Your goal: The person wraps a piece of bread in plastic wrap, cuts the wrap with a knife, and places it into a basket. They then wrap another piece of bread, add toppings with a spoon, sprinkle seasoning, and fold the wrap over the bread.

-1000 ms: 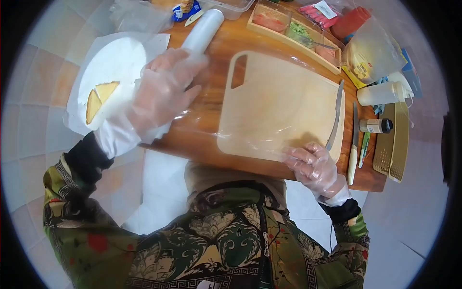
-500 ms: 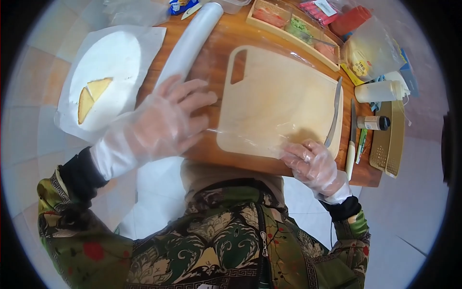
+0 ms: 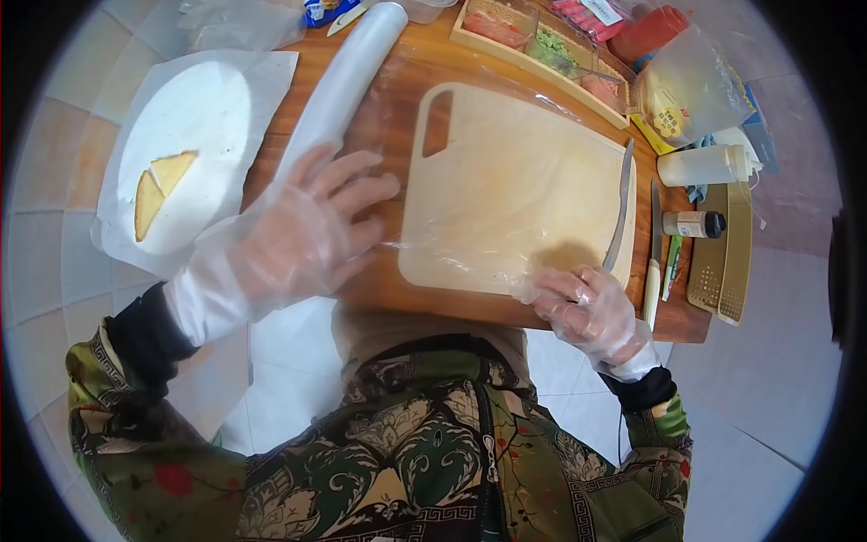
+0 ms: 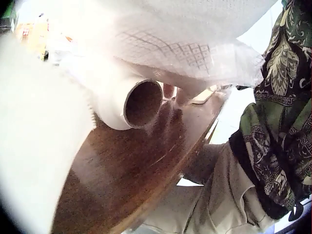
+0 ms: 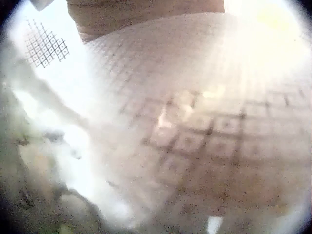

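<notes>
A roll of plastic wrap (image 3: 348,86) lies on the table at the left. My gloved left hand (image 3: 302,230) is spread over its near end, fingers apart and fairly straight. In the left wrist view the roll's hollow core (image 4: 143,103) shows beside that hand. Clear film stretches from the roll across the pale cutting board (image 3: 515,172). My gloved right hand (image 3: 591,316), fingers curled, pinches the film's edge at the board's near right corner. A knife (image 3: 620,208) lies along the board's right side, close to that hand. Glove plastic fills most of the right wrist view.
Two pale wedge-shaped pieces (image 3: 163,185) lie on white paper (image 3: 203,99) at the left. A wooden box (image 3: 542,68) of fillings stands at the back. To the right are a second knife (image 3: 653,262), a seasoning jar (image 3: 691,224), a squeeze bottle (image 3: 700,166) and a basket (image 3: 722,262).
My left hand has moved down toward the table's near edge, uncovering more of the roll, and its fingers have spread. The right hand stays at the board's corner with the film.
</notes>
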`<state>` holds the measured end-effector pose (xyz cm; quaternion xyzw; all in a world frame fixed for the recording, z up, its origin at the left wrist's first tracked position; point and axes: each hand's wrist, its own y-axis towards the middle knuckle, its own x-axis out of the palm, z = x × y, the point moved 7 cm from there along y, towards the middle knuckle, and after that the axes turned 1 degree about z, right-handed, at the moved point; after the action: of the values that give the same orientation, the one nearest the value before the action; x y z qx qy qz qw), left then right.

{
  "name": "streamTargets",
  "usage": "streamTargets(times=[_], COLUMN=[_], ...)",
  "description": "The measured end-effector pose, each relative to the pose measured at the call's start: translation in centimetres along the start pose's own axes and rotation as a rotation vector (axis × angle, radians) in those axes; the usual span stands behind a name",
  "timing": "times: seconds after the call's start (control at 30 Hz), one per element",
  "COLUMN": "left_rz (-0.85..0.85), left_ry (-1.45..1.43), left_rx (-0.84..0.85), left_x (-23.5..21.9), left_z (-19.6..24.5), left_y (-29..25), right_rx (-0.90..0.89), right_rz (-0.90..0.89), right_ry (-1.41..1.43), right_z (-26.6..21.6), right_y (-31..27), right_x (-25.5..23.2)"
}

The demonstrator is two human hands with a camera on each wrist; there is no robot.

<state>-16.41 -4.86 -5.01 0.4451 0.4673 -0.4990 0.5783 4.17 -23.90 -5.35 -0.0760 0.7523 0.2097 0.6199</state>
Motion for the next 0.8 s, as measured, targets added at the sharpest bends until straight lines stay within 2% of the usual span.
streamTargets(times=[0.2, 0.23, 0.3, 0.43, 0.5, 0.57, 0.7, 0.8], left_rz=[-0.008, -0.004, -0.002, 0.03, 0.053, 0.124, 0.153, 0.152], left_ry=[-0.004, -0.004, -0.003, 0.011, 0.016, 0.04, 0.045, 0.05], left_rx=[-0.006, -0.006, -0.002, 0.02, 0.027, 0.025, 0.028, 0.034], left_x=[0.2, 0.2, 0.2, 0.2, 0.5, 0.4, 0.0, 0.2], left_z=[-0.1, -0.1, -0.1, 0.2, 0.4, 0.4, 0.4, 0.5], left_y=[-0.1, -0.1, -0.1, 0.1, 0.3, 0.3, 0.3, 0.3], right_rx=[0.148, 0.148, 0.012, 0.074, 0.141, 0.162, 0.205, 0.187], right_rz=[0.04, 0.042, 0.152, 0.205, 0.016, -0.01, -0.057, -0.023], right_ry=[0.089, 0.088, 0.064, 0.052, 0.034, 0.021, -0.057, -0.037], right_z=[-0.5, -0.7, -1.8, -3.1, -3.7, -4.3, -4.3, -4.6], right_y=[2.6, 3.7, 6.5, 10.3, 12.6, 13.9, 14.9, 15.0], right_x=[-4.0, -4.0, -4.2, -0.9, 1.6, 3.3, 5.0, 5.2])
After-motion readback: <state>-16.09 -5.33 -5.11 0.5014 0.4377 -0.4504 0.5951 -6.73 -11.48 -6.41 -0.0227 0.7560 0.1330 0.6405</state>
